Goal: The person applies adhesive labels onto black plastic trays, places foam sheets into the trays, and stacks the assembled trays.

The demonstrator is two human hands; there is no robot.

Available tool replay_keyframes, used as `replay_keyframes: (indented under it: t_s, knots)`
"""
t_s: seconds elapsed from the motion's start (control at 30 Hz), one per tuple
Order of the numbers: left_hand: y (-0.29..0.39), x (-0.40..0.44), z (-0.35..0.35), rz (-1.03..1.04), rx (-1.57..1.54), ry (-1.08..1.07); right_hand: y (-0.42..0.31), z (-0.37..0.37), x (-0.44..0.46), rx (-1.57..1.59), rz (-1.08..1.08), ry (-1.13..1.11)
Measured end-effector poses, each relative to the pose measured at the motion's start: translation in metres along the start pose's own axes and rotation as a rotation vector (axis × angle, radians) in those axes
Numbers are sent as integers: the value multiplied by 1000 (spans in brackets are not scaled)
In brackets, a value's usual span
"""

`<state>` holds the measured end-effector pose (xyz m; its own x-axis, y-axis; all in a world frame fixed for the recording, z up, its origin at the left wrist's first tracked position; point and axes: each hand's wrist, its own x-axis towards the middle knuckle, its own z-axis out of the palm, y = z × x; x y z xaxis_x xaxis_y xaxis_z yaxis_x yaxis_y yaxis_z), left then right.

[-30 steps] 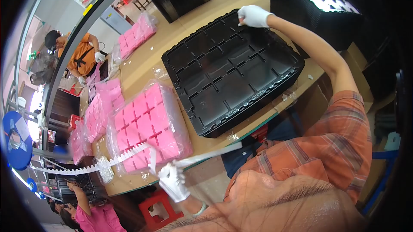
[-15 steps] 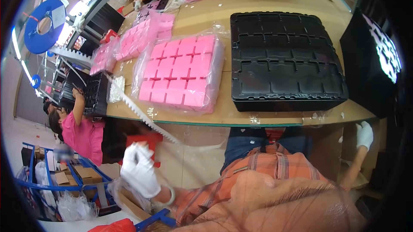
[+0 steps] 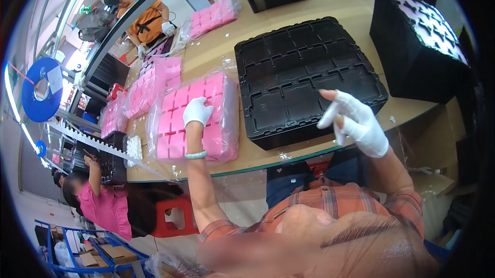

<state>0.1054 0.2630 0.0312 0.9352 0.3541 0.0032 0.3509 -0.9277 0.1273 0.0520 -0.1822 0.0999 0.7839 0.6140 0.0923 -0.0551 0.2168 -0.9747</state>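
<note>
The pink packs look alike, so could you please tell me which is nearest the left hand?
The pink pack directly left of the central black tray: the left hand is over it, while the other pink packs lie farther away.

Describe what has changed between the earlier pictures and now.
The left hand, at the white toothed strip a second ago, is now away from it and has moved forward onto the pink foam. The right hand, first at the black tray's far edge, then down beside the table, is now raised near the tray's near right corner. Tray and foam stay on the table.
</note>
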Motion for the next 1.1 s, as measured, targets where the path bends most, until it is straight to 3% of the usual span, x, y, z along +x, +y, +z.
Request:
replay_keyframes:
  t_s: [0.03,0.1,0.17,0.23,0.27,0.3,0.37,0.47,0.57,0.67,0.73,0.83,0.93,1.0,1.1]
  knots:
    - [6,-3,-4,8,-13,-3,0,6,8,-34,-53,-8]
    - [14,-9,-10,24,-39,-15,-6,10,14,-208,19,-386]
    - [9,-8,-4,57,-40,5,-16,21,21,-258,90,-226]
    - [9,-8,-5,52,-53,4,-4,18,32,-266,29,-113]
    - [14,-11,-9,31,-67,-20,-3,14,32,-379,27,-206]
    - [16,-17,-9,10,-78,-46,4,16,30,-282,113,-253]
    - [6,-13,8,79,-4,124,9,21,31,-345,274,-349]
    - [0,-13,16,132,24,249,28,27,29,-328,294,-370]
    - [-26,-6,17,167,-320,241,35,28,31,-350,344,-402]
    - [-49,-2,14,2,-852,129,17,45,43,-306,315,-333]
    - [-58,-5,5,-38,-1140,110,10,61,71,-323,151,-321]
    - [-67,-3,-1,-21,-1185,174,46,85,163,-457,-144,-325]
    - [-65,3,-7,21,-1125,158,51,118,242,-358,402,-431]
    - [-53,0,-17,55,-1123,115,67,148,281,-316,658,-339]
    - [-44,-3,-28,148,-1185,100,93,183,323,-277,589,-38]
